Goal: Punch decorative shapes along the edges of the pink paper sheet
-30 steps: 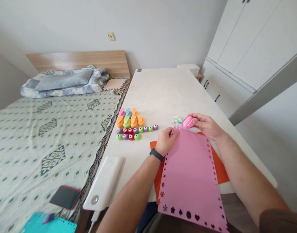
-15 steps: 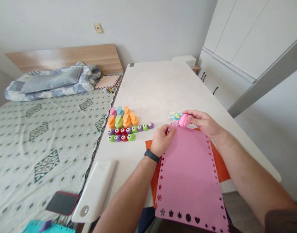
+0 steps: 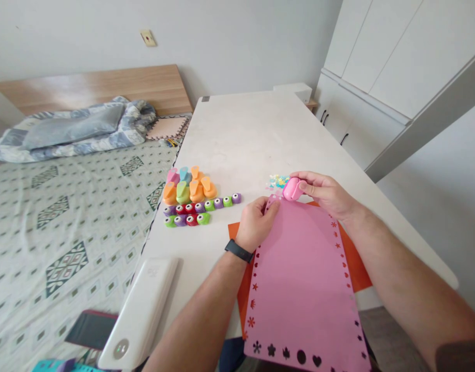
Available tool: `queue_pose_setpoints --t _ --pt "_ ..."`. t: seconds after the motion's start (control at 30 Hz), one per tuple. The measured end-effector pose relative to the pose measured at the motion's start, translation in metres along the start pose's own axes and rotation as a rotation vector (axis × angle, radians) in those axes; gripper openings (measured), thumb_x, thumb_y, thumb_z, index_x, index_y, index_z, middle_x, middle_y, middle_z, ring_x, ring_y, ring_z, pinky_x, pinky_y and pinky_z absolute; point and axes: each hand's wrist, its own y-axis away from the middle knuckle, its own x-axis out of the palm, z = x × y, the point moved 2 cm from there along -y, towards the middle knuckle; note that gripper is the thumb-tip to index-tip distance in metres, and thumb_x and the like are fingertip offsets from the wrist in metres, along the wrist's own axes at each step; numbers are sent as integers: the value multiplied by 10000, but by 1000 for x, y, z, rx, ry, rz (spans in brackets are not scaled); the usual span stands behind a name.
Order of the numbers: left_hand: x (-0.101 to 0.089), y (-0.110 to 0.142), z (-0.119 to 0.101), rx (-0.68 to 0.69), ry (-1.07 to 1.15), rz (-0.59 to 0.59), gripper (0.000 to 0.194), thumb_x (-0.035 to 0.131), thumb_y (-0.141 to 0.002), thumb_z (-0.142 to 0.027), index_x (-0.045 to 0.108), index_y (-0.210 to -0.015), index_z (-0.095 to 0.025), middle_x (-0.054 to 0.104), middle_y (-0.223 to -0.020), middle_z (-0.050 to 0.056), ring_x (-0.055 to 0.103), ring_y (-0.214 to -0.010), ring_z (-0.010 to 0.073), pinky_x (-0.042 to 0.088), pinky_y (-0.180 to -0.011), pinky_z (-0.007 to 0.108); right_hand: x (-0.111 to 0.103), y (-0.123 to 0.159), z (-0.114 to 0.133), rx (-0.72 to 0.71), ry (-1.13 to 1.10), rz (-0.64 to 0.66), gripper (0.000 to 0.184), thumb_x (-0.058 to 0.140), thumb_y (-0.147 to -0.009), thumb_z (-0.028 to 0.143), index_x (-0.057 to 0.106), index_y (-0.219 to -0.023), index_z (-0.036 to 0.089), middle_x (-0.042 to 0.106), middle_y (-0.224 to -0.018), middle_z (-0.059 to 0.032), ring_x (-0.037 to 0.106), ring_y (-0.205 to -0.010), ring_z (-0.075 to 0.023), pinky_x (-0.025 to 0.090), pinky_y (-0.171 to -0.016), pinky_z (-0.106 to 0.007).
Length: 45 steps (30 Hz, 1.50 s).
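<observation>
A pink sheet of paper [image 3: 303,268] with shapes punched along its edges slopes from the table toward me. My left hand [image 3: 256,223] pinches its upper left corner, thumb on top. In my right hand [image 3: 326,194] is a pink craft punch [image 3: 293,189], set at the sheet's far edge, with the thumb on the punch. Just beyond the punch lies a small heap of punched paper bits [image 3: 279,181] in yellow, teal and pink. Orange paper [image 3: 355,258] shows from under the pink sheet on both sides.
Several large punches [image 3: 188,188] and rows of small punches [image 3: 192,208] stand left on the white table [image 3: 241,139]. Nearer me lies a long white device [image 3: 144,305]. A dark phone or tablet [image 3: 90,329] rests on the bed [image 3: 86,206] at left.
The view has shifted slightly, so the table items sit a little further left. Both hands keep their hold on the sheet and the punch.
</observation>
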Motion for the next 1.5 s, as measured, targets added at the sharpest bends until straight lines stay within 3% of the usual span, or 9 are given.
queue_pose_setpoints --t 0.3,0.8,1.17,1.5 --pt "0 0 -1 15 -13 3 396 539 -960 -498 537 -733 -174 419 -668 -39 376 -641 103 276 -584 247 -1 -2 0 -68 -2 -65 467 776 -855 506 725 -1240 246 720 -1179 -71 652 -1067 -268 492 -993 -432" --pt "0 1 -5 10 4 8 380 548 -963 -483 555 -747 -171 430 -676 -36 379 -647 102 289 -591 241 2 -1 -1 4 -61 7 450 759 -870 504 728 -1228 233 739 -1125 -79 669 -1021 -270 501 -990 -466" --pt "-1 2 -4 8 9 17 381 541 -969 -493 569 -772 -168 440 -692 -34 394 -660 102 300 -594 234 2 -2 -1 25 -179 0 333 752 -893 438 760 -1142 217 752 -1042 -76 682 -976 -259 498 -962 -440" --pt "-1 2 -4 11 30 11 380 541 -973 -490 569 -775 -167 444 -697 -27 385 -666 105 288 -587 236 3 1 0 78 -178 32 352 756 -890 447 765 -1150 211 760 -1051 -74 681 -974 -241 490 -943 -397"
